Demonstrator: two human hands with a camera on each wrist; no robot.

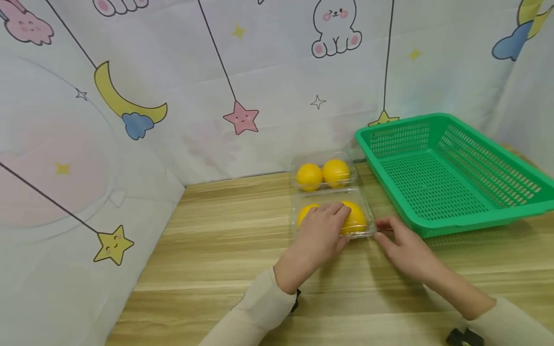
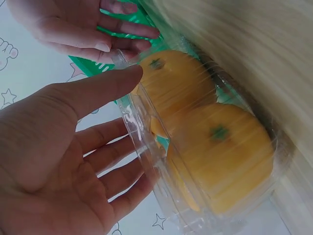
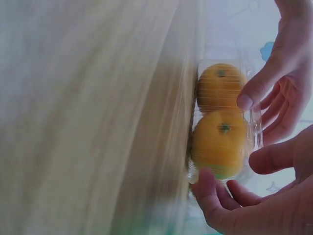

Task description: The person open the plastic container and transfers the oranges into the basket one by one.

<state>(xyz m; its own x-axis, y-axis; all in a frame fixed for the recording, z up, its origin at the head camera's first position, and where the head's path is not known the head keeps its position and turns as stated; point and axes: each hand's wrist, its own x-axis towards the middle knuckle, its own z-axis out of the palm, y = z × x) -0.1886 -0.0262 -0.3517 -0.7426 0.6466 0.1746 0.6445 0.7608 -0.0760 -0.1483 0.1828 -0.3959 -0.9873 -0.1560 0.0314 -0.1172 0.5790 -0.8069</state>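
Note:
Two clear plastic boxes stand one behind the other on the wooden table. The rear box holds two oranges. Two more oranges sit inside the front box. My left hand lies over the front box, its fingers across the top and its thumb at the near side. In the left wrist view those fingers look nearly straight, with the thumb touching the box's edge. At the box's right corner is my right hand, fingers slightly bent and spread from the thumb, with nothing gripped.
A green plastic basket with perforated walls stands at the right, close beside the boxes. Behind the table hangs a white cloth printed with stars, moons and animals. Wooden tabletop extends left of the boxes.

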